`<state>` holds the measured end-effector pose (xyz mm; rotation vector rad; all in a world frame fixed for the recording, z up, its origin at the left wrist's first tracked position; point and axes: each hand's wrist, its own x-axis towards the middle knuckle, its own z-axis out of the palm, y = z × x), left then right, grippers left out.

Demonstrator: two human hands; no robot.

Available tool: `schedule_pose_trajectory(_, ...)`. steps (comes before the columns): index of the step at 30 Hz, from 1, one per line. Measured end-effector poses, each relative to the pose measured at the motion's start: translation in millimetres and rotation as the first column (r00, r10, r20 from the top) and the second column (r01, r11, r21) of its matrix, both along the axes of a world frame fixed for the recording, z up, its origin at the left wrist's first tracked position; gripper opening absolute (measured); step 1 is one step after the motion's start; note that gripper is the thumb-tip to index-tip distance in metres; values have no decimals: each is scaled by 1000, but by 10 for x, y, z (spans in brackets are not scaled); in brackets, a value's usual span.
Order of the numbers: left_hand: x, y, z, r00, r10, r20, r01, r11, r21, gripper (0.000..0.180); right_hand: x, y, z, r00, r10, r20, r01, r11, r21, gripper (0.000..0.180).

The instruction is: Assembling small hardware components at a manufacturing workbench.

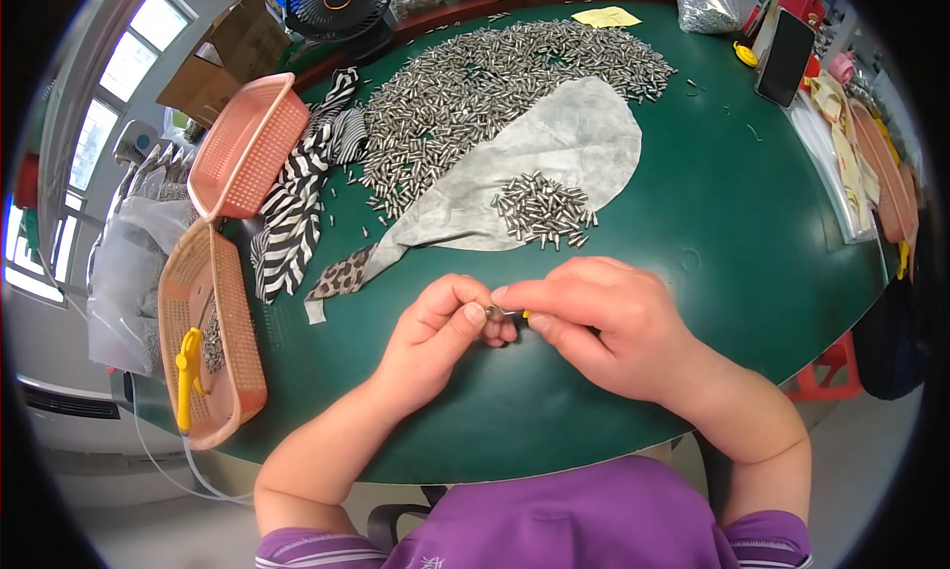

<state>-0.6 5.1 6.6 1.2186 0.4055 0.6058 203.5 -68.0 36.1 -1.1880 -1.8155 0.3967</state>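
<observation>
My left hand and my right hand meet over the green table, near its front edge. Between their fingertips sits a small metal pin; the left thumb and forefinger pinch it. My right hand grips a small tool with a yellow part, mostly hidden by its fingers, and its tip touches the pin. Just beyond the hands a small heap of metal pins lies on a grey cloth. A much larger spread of pins covers the far side of the table.
Two pink plastic baskets stand at the left, the nearer one with a yellow-handled tool. A zebra-striped cloth lies beside them. A black fan is at the back, a phone and bags at the right.
</observation>
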Motion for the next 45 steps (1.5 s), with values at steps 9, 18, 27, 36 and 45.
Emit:
schedule_pose_trajectory(9,-1,1,2,1000,8,-19,-8,1000,25,13,-5,-11,-32,999,18,35,-17,999,-35,30)
schedule_pose_trajectory(18,13,16,-19,1000,-18,8,17,991,131,11,83,56,57,960,-255,116,233,957,171,31)
schedule_pose_trajectory(27,6,2,-19,1000,16,17,-18,993,113,9,86,-11,39,976,-148,159,144,989,35,29)
schedule_pose_trajectory(36,-3,-6,-47,998,56,-5,-56,998,29,11,109,14,-48,956,-124,265,91,987,132,47)
schedule_pose_trajectory(45,15,23,-58,993,112,-22,-112,993,-33,9,85,2,29,938,-132,320,108,990,91,30)
